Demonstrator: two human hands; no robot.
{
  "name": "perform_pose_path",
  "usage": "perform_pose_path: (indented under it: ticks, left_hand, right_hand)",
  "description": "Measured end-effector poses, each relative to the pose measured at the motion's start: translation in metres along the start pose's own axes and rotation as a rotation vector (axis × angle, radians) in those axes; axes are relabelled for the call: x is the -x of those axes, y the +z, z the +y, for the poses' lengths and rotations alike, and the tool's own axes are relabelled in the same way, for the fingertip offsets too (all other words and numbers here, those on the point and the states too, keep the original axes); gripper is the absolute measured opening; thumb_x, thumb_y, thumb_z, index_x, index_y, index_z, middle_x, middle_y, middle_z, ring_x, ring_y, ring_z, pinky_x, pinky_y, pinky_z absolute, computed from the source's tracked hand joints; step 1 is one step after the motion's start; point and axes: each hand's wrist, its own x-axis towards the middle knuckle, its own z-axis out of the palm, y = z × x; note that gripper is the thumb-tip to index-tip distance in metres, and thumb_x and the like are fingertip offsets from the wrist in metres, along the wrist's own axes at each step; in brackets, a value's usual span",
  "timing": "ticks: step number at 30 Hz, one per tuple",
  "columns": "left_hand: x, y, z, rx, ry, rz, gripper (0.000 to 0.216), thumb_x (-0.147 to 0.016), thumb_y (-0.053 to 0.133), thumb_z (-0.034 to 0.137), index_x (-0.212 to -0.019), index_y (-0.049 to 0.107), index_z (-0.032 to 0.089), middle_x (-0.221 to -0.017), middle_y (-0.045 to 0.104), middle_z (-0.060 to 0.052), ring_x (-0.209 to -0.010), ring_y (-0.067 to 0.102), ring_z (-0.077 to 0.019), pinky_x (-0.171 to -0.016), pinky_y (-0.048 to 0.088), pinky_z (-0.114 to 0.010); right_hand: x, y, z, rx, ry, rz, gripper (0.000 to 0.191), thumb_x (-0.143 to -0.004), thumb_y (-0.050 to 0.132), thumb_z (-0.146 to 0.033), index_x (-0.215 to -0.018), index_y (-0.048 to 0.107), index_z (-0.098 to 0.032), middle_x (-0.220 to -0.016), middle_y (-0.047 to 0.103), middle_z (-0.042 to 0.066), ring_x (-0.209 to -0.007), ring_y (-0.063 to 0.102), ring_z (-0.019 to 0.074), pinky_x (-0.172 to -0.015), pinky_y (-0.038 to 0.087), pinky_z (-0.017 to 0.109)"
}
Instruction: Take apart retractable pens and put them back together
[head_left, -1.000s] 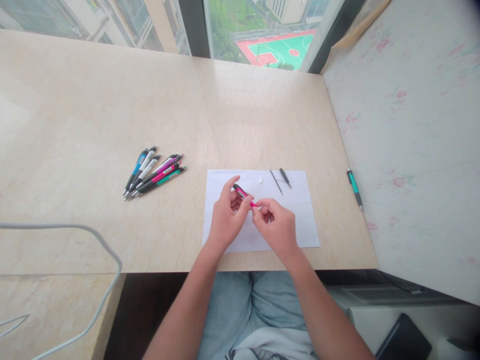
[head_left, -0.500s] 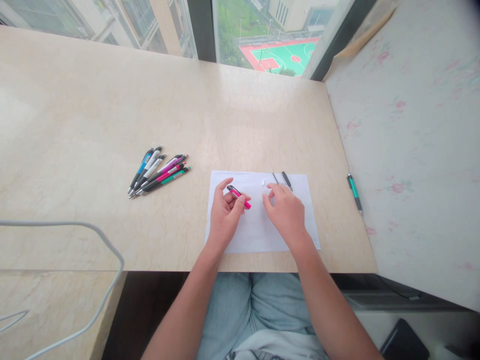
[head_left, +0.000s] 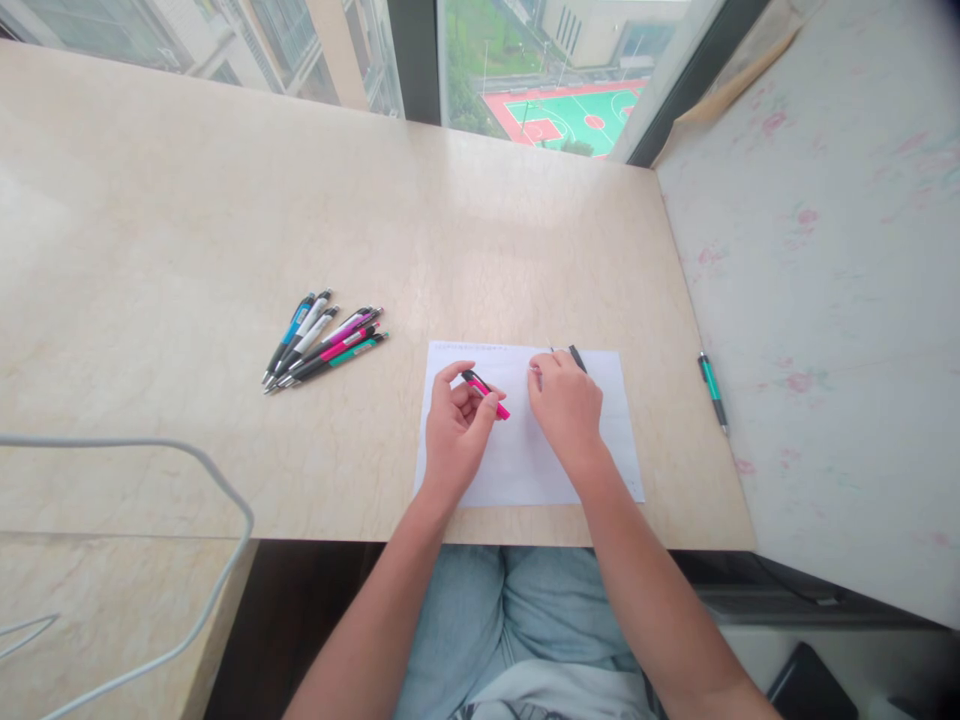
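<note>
Between the thumb and fingers of my left hand [head_left: 455,435] is the upper barrel of a pink pen [head_left: 493,400], with its black clip end pointing up and left. My right hand [head_left: 568,408] is over the white paper [head_left: 517,475], thumb and fingertips drawn together in a pinch. Whatever is in that pinch is tiny and mostly hidden by the fingers. Just beyond the right hand lies a black pen grip [head_left: 577,358]. A thin dark refill [head_left: 552,349] shows only its tip beside it, the remainder covered by the hand.
To the left, a fanned pile of several click pens [head_left: 322,348] rests on the beige marble-look table [head_left: 450,240]. A green pen [head_left: 712,392] lies along the floral wall [head_left: 810,330] at right. A grey cable [head_left: 206,460] curves over the lower left corner. Windows rise behind.
My right hand has shifted slightly up and left, its fingers closing over where small clear bits lay on the paper. My left hand keeps the pink barrel; the view has shifted slightly.
</note>
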Motion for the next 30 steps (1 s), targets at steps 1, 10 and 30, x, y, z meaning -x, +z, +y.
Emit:
perform_pose_path:
  ticks: [1, 10, 30]
  left_hand:
    - [0.0, 0.0, 0.001, 0.003, -0.003, 0.0, 0.039, -0.088, 0.065, 0.027, -0.121, 0.044, 0.022, -0.087, 0.07, -0.001, -0.069, 0.066, -0.0113, -0.067, 0.052, -0.026]
    - [0.001, -0.001, 0.001, 0.009, 0.001, 0.024, 0.04, -0.088, 0.066, 0.028, -0.121, 0.046, 0.022, -0.087, 0.07, -0.001, -0.072, 0.068, -0.0128, -0.067, 0.052, -0.027]
    - [-0.004, -0.008, 0.002, 0.355, -0.218, -0.111, 0.031, -0.082, 0.075, 0.028, -0.105, 0.056, 0.021, -0.094, 0.071, -0.004, -0.075, 0.063, -0.0106, -0.071, 0.051, -0.024]
  right_hand:
    - [0.0, 0.001, 0.001, -0.011, -0.005, 0.006, 0.02, -0.096, 0.05, -0.023, -0.099, 0.069, -0.021, -0.102, 0.068, 0.008, -0.078, 0.062, 0.0184, -0.057, 0.032, 0.028]
    - [0.003, 0.003, 0.008, -0.128, -0.137, 0.057, 0.024, -0.096, 0.046, -0.017, -0.095, 0.07, -0.018, -0.093, 0.068, 0.01, -0.079, 0.061, 0.0199, -0.064, 0.039, 0.03]
    - [0.045, -0.012, 0.005, -0.933, -0.071, 0.009, 0.008, -0.087, 0.063, -0.028, -0.086, 0.068, -0.022, -0.086, 0.07, 0.003, -0.077, 0.065, 0.0158, -0.068, 0.054, 0.029]
